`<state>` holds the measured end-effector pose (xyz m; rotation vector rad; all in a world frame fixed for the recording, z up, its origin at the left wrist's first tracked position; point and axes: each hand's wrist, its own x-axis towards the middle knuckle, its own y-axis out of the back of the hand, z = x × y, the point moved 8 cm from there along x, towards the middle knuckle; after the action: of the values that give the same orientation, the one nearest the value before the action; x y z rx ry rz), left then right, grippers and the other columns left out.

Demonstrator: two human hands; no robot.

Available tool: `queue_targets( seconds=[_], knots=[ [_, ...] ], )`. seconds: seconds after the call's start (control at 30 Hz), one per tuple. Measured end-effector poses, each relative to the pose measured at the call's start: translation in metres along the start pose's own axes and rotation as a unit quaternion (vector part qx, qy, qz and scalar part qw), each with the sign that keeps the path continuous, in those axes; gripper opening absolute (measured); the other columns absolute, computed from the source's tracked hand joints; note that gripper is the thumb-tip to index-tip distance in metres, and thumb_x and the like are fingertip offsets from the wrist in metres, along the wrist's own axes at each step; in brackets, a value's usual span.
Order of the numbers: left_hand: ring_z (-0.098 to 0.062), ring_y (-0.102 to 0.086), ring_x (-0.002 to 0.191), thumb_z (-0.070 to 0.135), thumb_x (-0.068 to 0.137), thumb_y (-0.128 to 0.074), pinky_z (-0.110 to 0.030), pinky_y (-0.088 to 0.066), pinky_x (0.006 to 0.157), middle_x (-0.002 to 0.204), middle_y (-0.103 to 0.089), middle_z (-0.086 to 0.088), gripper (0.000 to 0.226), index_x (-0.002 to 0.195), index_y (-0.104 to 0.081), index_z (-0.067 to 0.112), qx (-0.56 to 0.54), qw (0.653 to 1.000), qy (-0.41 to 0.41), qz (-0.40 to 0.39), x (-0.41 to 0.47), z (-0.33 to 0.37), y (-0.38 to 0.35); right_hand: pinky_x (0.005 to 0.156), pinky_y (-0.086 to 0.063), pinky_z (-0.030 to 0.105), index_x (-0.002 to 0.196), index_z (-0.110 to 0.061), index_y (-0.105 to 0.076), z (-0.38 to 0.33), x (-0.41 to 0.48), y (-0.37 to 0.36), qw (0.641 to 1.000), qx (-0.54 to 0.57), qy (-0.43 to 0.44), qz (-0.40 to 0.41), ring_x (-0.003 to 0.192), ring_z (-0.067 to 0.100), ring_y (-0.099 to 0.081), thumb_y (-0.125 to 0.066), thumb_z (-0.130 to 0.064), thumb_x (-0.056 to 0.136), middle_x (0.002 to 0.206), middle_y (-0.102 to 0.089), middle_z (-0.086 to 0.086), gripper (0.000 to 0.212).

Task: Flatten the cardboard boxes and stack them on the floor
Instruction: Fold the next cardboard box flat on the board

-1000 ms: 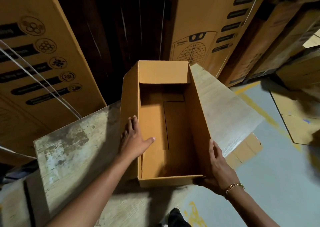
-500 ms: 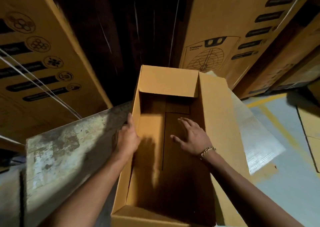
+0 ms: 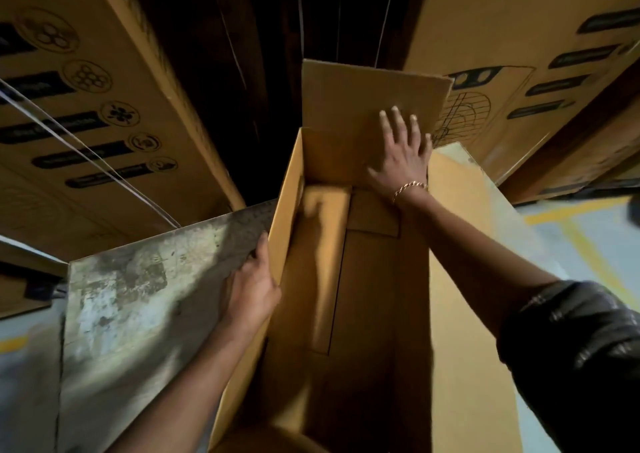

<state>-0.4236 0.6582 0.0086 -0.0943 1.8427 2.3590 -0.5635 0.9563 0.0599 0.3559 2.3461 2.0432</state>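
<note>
Two tall printed cartons: one leaning across the upper left of the frame [image 3: 86,113], one in the upper right [image 3: 519,54], both with black labels and round pictures. Thin white straps [image 3: 86,161] running over the left one.

Worn grey bench [image 3: 138,296] in the lower left, paint scuffed and patchy. Pale floor [image 3: 588,238] at the right edge with yellow lines.

Open brown cardboard box [image 3: 367,279] in the middle of the frame, resting on the bench, top open, bottom flaps seen inside. Far end flap [image 3: 346,99] standing up at upper middle.

Dark sleeve [image 3: 581,355] at lower right.

Right hand [image 3: 401,158] reaching deep into the box, grip spread wide, flat palm pressed on the far end wall and flap. Left hand [image 3: 252,290] on the outside of the box's left wall, fingers curled against it, thumb up by the rim.

Gold bracelet [image 3: 408,187] on the right wrist.
</note>
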Motion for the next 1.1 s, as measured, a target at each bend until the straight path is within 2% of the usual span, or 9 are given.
queue_targets(
  seconds=[0.13,0.2,0.27,0.43,0.57,0.63,0.73,0.87,1.1],
  knots=[
    [-0.031,-0.067,0.080,0.019,0.088,-0.057,-0.040,-0.056,0.069,0.101,-0.067,-0.013,0.081,0.155,-0.012,0.018,0.001,1.000,0.001,0.014,0.001,-0.003,-0.002,0.113,-0.015,0.065,0.150,-0.025,-0.027,0.047,0.049,-0.013,0.990,-0.050,-0.035,-0.130,0.140,0.035,-0.032,-0.066,-0.046,0.084,0.153,-0.036,0.008,0.079],
    [-0.032,-0.067,0.081,0.018,0.087,-0.057,-0.041,-0.057,0.070,0.102,-0.068,-0.013,0.079,0.154,-0.014,0.019,-0.002,1.000,0.004,0.020,0.001,-0.004,-0.001,0.102,-0.042,0.057,0.139,-0.021,-0.043,0.058,0.049,-0.024,0.984,-0.053,-0.035,-0.168,0.119,0.035,-0.053,-0.062,-0.048,0.088,0.132,-0.055,0.014,0.060],
    [-0.031,-0.067,0.083,0.017,0.087,-0.057,-0.040,-0.057,0.071,0.104,-0.067,-0.012,0.080,0.154,-0.015,0.019,-0.002,1.000,0.004,0.023,0.001,-0.004,-0.001,0.088,-0.052,0.047,0.130,-0.018,-0.049,0.062,0.045,-0.027,0.988,-0.026,-0.038,-0.149,0.106,0.034,-0.059,-0.056,-0.044,0.093,0.118,-0.061,0.015,0.046],
    [-0.031,-0.067,0.082,0.017,0.086,-0.056,-0.040,-0.057,0.068,0.102,-0.067,-0.010,0.079,0.153,-0.014,0.022,-0.008,1.000,0.005,0.024,0.001,-0.008,0.001,0.104,-0.042,0.048,0.136,-0.017,-0.045,0.064,0.041,-0.029,0.989,0.023,-0.063,-0.132,0.126,0.034,-0.044,-0.061,-0.029,0.089,0.136,-0.049,0.015,0.051],
    [-0.031,-0.067,0.083,0.017,0.087,-0.055,-0.040,-0.056,0.069,0.103,-0.067,-0.010,0.078,0.152,-0.013,0.023,-0.018,1.000,0.001,0.018,0.001,-0.008,0.000,0.118,-0.025,0.051,0.155,-0.016,-0.013,0.068,0.010,-0.035,0.981,0.083,-0.110,-0.133,0.147,0.035,-0.016,-0.068,-0.011,0.083,0.162,-0.009,0.011,0.090],
    [-0.031,-0.066,0.080,0.015,0.086,-0.054,-0.040,-0.057,0.067,0.101,-0.066,-0.009,0.077,0.151,-0.013,0.022,-0.018,1.000,-0.004,0.018,0.000,-0.005,0.001,0.120,-0.020,0.047,0.156,-0.015,0.000,0.071,-0.022,-0.035,0.975,0.127,-0.133,-0.124,0.149,0.032,-0.011,-0.058,-0.003,0.089,0.164,0.004,0.010,0.090],
    [-0.030,-0.065,0.078,0.013,0.085,-0.055,-0.039,-0.056,0.065,0.100,-0.066,-0.010,0.077,0.151,-0.015,0.020,-0.020,1.000,-0.008,0.015,-0.002,0.000,0.003,0.114,-0.032,0.046,0.156,-0.012,0.002,0.065,-0.093,-0.027,0.963,0.174,-0.163,-0.123,0.143,0.034,-0.029,-0.040,0.010,0.092,0.164,-0.001,0.010,0.080],
    [-0.032,-0.065,0.085,0.016,0.086,-0.055,-0.041,-0.057,0.071,0.103,-0.066,-0.010,0.070,0.146,-0.019,0.021,-0.041,0.999,-0.011,0.010,-0.009,0.003,0.012,0.089,-0.047,0.040,0.156,-0.016,-0.003,0.048,-0.219,-0.015,0.935,0.239,-0.218,-0.147,0.125,0.035,-0.051,-0.054,0.005,0.089,0.160,-0.022,0.011,0.086],
    [-0.032,-0.058,0.117,0.029,0.096,-0.050,-0.042,-0.049,0.096,0.141,-0.053,-0.011,0.078,0.157,-0.003,0.025,-0.147,0.983,0.016,-0.111,-0.080,-0.029,-0.007,0.107,-0.042,0.043,0.156,-0.022,-0.012,0.022,-0.418,-0.005,0.880,0.338,-0.277,-0.186,0.135,0.025,-0.043,-0.055,-0.004,0.094,0.160,-0.023,0.002,0.077]
  ],
)
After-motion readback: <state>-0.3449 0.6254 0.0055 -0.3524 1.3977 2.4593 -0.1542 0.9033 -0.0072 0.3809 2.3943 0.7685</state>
